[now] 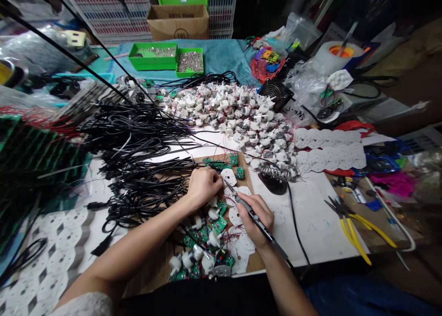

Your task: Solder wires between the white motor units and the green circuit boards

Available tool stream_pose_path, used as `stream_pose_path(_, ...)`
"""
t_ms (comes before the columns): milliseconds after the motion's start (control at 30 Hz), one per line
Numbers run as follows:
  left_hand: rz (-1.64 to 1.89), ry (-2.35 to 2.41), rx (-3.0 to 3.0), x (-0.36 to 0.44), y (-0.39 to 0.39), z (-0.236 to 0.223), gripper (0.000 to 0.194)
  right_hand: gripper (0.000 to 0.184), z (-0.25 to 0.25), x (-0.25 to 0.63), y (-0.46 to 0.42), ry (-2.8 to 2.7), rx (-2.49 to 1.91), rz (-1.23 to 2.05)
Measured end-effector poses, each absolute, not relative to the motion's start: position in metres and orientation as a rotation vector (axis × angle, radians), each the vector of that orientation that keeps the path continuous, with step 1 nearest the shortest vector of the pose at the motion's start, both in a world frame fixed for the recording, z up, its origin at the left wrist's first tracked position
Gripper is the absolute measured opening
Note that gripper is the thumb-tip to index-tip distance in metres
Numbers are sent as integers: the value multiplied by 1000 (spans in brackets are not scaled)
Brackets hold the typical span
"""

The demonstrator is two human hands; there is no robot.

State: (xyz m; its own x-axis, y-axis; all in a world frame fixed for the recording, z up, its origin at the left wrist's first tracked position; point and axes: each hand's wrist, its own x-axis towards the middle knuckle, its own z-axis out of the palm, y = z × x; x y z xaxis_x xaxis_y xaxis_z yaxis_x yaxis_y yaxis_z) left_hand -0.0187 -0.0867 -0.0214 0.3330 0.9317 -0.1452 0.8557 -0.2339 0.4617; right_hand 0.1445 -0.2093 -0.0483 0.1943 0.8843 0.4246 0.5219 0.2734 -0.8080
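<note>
My right hand [258,217] is closed around a soldering iron [246,207], its tip pointing up and left toward a white scalloped board piece [228,177]. At the left edge of that piece, my left hand [203,185] is pinched closed; what lies between its fingertips is hidden. Small green circuit boards [234,158] sit just beyond the hands. Further white board pieces [235,216] lie below the iron's tip. Closer to my body, white motor-like parts [214,238] with thin red wires are gathered among more green boards [220,224].
A large heap of white wired parts [224,104] fills the table's middle. Bundled black cables [138,127] lie left. A coiled-wire iron stand [274,173] and yellow-handled pliers [352,235] are at right. Green bins [189,62] of small metal pieces stand behind.
</note>
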Motion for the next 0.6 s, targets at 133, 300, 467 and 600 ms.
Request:
stream_pose_path(133, 211, 1573, 2150, -18, -87, -22, 19, 26, -51, 145, -209, -1486, -1381, 417)
stream_pose_path(300, 220, 1577, 2158, -18, -87, -25, 19, 26, -51, 145, -208, -1518, -1392, 415)
stream_pose_path(467, 194, 1588, 2154, -17, -88, -23, 20, 29, -53, 147, -207, -1563, -1375, 398)
stream_pose_path(600, 204, 1584, 2149, -16, -88, -21, 21, 30, -55, 148, -207, -1584, -1372, 393)
